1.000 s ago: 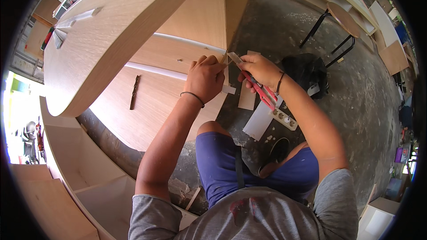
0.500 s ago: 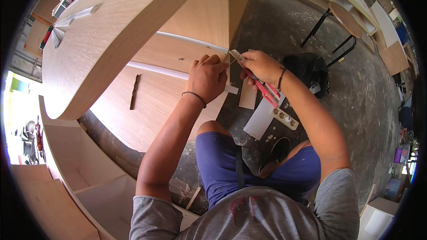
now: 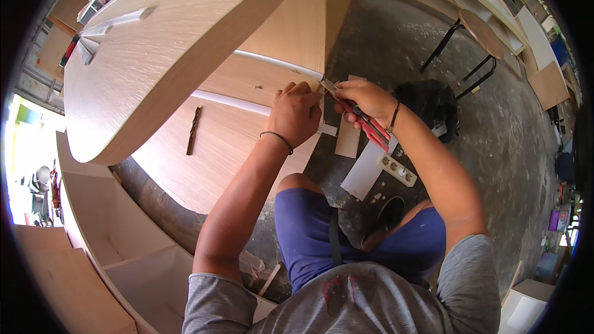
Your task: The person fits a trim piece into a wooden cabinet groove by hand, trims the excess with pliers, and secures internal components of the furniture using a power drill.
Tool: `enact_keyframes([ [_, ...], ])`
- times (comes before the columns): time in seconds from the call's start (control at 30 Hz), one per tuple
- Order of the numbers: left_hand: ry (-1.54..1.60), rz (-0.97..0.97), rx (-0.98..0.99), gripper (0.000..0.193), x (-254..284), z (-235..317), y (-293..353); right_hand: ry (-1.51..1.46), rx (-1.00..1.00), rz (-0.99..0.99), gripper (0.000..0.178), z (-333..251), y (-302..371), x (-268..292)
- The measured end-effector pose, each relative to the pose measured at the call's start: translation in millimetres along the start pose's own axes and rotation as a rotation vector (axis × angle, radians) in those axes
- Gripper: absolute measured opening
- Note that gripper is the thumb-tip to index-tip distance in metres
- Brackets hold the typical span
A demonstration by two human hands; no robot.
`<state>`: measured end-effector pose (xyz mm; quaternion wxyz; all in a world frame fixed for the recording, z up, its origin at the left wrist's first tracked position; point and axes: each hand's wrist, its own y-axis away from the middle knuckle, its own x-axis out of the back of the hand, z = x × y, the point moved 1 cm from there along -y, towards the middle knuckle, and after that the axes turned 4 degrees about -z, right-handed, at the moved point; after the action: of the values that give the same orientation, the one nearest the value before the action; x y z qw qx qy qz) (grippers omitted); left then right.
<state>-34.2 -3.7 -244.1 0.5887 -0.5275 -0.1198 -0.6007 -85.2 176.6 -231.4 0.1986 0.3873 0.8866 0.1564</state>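
Note:
My right hand (image 3: 364, 100) is closed round a red-handled tool (image 3: 375, 133), its exact kind unclear. A narrow, flat, pale end (image 3: 329, 85) sticks out past the thumb, close to the corner of a wood-grain panel (image 3: 238, 142). Beside it my left hand (image 3: 293, 111) is closed over the panel's right edge, fingertips pinched together. Whatever lies between those fingers is too small to tell. Left of that hand, a dark twist drill bit (image 3: 193, 131) and a small screw-like piece (image 3: 258, 87) lie on the panel. White strips (image 3: 232, 103) run across it.
A large rounded wooden board (image 3: 142, 68) rises at the left over the panel. White open compartments (image 3: 142, 284) stand at lower left. On the floor are a power strip (image 3: 397, 170), a white board piece (image 3: 362, 174) and a black bag (image 3: 427, 108). A stool (image 3: 481, 32) stands farther right.
The tool's pale end has come closer to the panel's corner. Both hands keep their grip; the whole view has shifted slightly.

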Motion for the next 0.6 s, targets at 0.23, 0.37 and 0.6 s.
enact_keyframes([
  [0.23,0.011,0.005,-0.001,0.014,1,-1,0,-0.128,0.071,-0.009,0.018,16,-2,-1],
  [0.37,0.019,0.012,-0.01,0.013,0,-2,0,-0.083,0.089,0.038,0.014,16,-3,-3],
  [0.6,0.011,0.012,0.0,0.013,0,-2,-1,-0.341,0.049,-0.115,0.014,18,-6,4],
])
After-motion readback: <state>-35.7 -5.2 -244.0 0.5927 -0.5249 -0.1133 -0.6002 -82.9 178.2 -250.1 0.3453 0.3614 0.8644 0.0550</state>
